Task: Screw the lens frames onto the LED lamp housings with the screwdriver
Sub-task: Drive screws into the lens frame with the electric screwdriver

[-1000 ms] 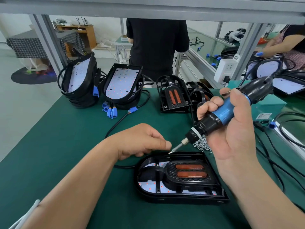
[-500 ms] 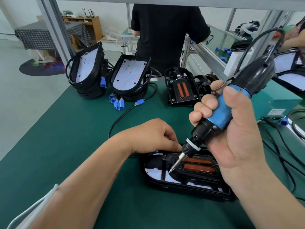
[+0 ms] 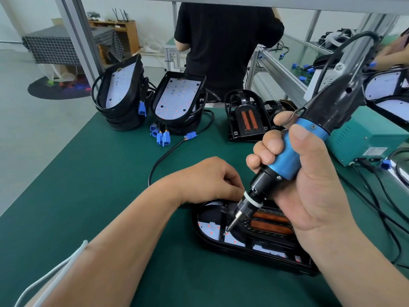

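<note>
The lamp housing (image 3: 212, 243) lies flat on the green tabletop (image 3: 106, 191) just in front of the person, with the black lens frame (image 3: 256, 237) seated inside it; the right hand (image 3: 314, 189) has its fingers wrapped fully round the blue barrel of the screwdriver (image 3: 290, 158), thumb laid along the side; the bit slants down and left, its tip on what looks like a small screw (image 3: 226, 233) in the frame's left part. The left hand (image 3: 208, 180) rests at the housing's far rim, fingers curled; their tips are hidden behind the tool, so I cannot tell whether they hold anything.

By my reading the job is at an early stage; this screw is being driven, and whether the frame's other fixing points are done is not clear. Two stacks of housings (image 3: 177, 100) at the back show bare white boards with no frames, so much seems left; a spare lens frame (image 3: 247, 117) stands beside them.

Blue plugs (image 3: 162, 137) and a black cable (image 3: 163, 156) trail near the left wrist; a green box (image 3: 365, 140) and loose cables (image 3: 376, 196) crowd the right side, and could snag the tool's own lead; a person in a black shirt (image 3: 225, 41) stands beyond the tabletop.
</note>
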`<state>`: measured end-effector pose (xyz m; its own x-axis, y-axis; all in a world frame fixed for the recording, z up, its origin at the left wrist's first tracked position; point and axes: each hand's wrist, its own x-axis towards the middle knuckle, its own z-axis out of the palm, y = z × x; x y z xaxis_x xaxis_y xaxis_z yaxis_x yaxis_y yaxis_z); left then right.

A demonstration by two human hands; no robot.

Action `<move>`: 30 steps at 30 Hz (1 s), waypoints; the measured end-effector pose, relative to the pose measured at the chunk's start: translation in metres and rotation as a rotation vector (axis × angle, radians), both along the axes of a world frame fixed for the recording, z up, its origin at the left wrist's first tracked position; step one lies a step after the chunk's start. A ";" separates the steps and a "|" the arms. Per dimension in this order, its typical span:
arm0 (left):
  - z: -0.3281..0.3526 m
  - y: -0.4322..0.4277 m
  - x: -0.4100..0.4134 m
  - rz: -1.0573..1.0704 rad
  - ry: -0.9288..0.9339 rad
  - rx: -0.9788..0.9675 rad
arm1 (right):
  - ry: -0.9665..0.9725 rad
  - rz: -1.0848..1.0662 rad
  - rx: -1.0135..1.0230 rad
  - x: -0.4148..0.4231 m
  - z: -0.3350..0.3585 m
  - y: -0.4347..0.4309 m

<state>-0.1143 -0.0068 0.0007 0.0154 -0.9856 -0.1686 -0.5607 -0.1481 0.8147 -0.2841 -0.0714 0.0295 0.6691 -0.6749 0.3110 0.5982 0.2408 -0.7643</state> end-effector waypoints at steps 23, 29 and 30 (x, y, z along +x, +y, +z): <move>-0.004 -0.002 0.002 -0.021 0.002 -0.053 | -0.020 0.257 -0.114 0.000 -0.004 0.001; -0.008 -0.005 0.005 0.000 -0.023 -0.043 | -0.021 0.294 -0.144 0.001 -0.005 -0.002; -0.007 -0.005 0.004 -0.003 -0.015 -0.036 | -0.024 0.289 -0.149 0.001 -0.005 -0.003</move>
<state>-0.1098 -0.0116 -0.0063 0.0148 -0.9911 -0.1325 -0.5731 -0.1170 0.8111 -0.2832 -0.0744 0.0242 0.8177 -0.4044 0.4096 0.5394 0.2898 -0.7906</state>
